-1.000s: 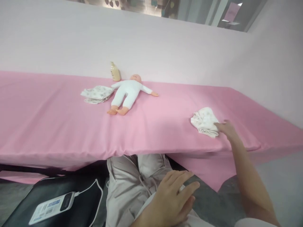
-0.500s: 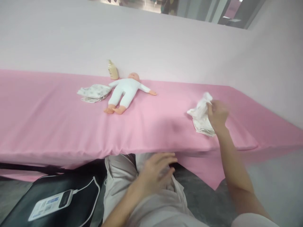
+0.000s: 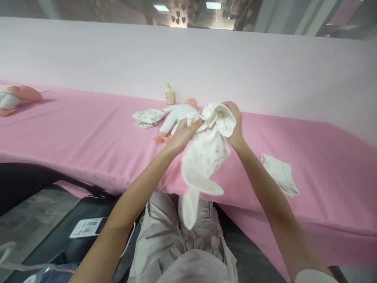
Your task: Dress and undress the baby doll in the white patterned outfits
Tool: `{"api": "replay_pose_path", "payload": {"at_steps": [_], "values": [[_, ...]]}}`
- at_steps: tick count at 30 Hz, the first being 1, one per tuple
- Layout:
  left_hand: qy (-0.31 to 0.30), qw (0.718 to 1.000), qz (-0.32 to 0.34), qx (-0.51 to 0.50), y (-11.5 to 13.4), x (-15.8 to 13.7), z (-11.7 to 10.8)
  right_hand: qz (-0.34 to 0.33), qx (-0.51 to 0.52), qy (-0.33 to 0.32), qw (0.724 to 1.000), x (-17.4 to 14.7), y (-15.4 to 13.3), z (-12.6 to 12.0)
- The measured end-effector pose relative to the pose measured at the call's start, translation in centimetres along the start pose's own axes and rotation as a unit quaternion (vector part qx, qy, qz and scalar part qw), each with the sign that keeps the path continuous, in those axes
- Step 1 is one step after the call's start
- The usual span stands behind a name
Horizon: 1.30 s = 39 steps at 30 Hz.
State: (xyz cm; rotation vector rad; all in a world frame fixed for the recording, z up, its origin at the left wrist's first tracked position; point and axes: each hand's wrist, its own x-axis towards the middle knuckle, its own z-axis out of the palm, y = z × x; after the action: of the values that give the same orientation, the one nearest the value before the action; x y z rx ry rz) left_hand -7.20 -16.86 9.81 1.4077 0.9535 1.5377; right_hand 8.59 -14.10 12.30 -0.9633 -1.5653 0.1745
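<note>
A soft white baby cloth item (image 3: 210, 151) with small prints hangs between my hands, over the front part of the pink table. Two long ear-like flaps dangle from its lower end, and its top is rounded and bunched open. My left hand (image 3: 185, 133) pinches its left side, thumb on top. On the other side my right hand (image 3: 235, 122) grips the edge, its fingers partly hidden behind the fabric. Behind the hands a baby doll (image 3: 179, 114) in a white suit lies on its back, partly covered from view by my left hand and the cloth.
A folded patterned cloth (image 3: 149, 117) lies left of the doll, with a pale yellow pump bottle (image 3: 169, 94) against the wall. Another folded white cloth (image 3: 279, 173) rests at right on the pink table cover (image 3: 88, 129). A second doll (image 3: 17, 98) lies far left. A white power bank (image 3: 88, 228) sits on a black chair.
My right hand has lifted the ear-flapped cloth off the pile at right and brought it to the middle. My left hand has risen from my lap and taken hold of it. The view has shifted.
</note>
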Motion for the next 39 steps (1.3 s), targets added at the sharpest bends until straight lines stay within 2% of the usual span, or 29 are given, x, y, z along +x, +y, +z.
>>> {"api": "replay_pose_path", "payload": {"at_steps": [3, 6, 8, 11, 16, 18, 20, 22, 25, 28, 30, 32, 34, 36, 37, 39], "values": [[0.003, 0.998, -0.021, -0.054, -0.8, 1.1, -0.8, 0.046, 0.045, -0.01, 0.998, -1.1, 0.3, 1.4], [0.034, 0.997, -0.013, -0.074, -1.2, 1.9, -1.4, 0.093, 0.119, -0.117, 0.982, -2.7, -0.5, 1.5], [0.029, 0.998, -0.01, -0.063, -1.1, 2.1, -1.4, 0.097, 0.11, -0.158, 0.976, -3.3, -1.0, 1.4], [-0.001, 1.0, 0.003, -0.026, -0.6, 2.4, -1.2, 0.089, 0.064, -0.16, 0.981, -3.2, -1.2, 1.3], [-0.016, 0.99, 0.103, 0.094, 1.0, 2.3, -0.4, 0.086, 0.06, -0.17, 0.98, -2.0, -0.7, 0.9], [-0.065, 0.974, 0.141, 0.163, 0.9, 1.4, -0.3, 0.081, 0.059, -0.145, 0.984, -1.4, -0.4, 0.8], [-0.139, 0.949, 0.138, 0.249, -0.1, 0.1, -0.4, 0.078, 0.062, -0.113, 0.989, -0.6, 0.0, 0.4], [-0.172, 0.919, 0.107, 0.339, -1.8, -1.0, -1.1, 0.065, 0.056, -0.09, 0.992, 0.5, 0.8, -0.3], [-0.121, 0.886, 0.089, 0.438, -3.9, -0.8, -2.9, 0.034, 0.0, -0.077, 0.996, 2.0, 2.3, -2.0], [-0.091, 0.869, 0.105, 0.475, -3.4, 1.9, -4.7, 0.005, -0.123, -0.059, 0.991, 1.9, 2.9, -3.7], [-0.089, 0.88, 0.112, 0.453, -1.8, 3.9, -5.0, -0.024, -0.209, -0.059, 0.976, 0.8, 2.3, -3.8], [-0.104, 0.901, 0.125, 0.402, 0.5, 5.2, -4.4, -0.041, -0.232, -0.109, 0.966, -0.8, 1.1, -2.9], [-0.14, 0.908, 0.155, 0.362, 2.9, 5.1, -2.8, -0.026, -0.16, -0.2, 0.966, -2.1, -0.2, -1.3], [-0.163, 0.899, 0.199, 0.354, 4.6, 3.8, -1.0, 0.02, -0.037, -0.252, 0.967, -2.7, -0.9, 0.3], [-0.157, 0.892, 0.228, 0.358, 5.1, 2.9, -0.2, 0.05, 0.022, -0.248, 0.967, -2.6, -1.0, 0.9], [-0.106, 0.881, 0.283, 0.365, 5.0, 0.8, 0.8, 0.112, 0.117, -0.191, 0.968, -2.1, -0.9, 1.4]]}}
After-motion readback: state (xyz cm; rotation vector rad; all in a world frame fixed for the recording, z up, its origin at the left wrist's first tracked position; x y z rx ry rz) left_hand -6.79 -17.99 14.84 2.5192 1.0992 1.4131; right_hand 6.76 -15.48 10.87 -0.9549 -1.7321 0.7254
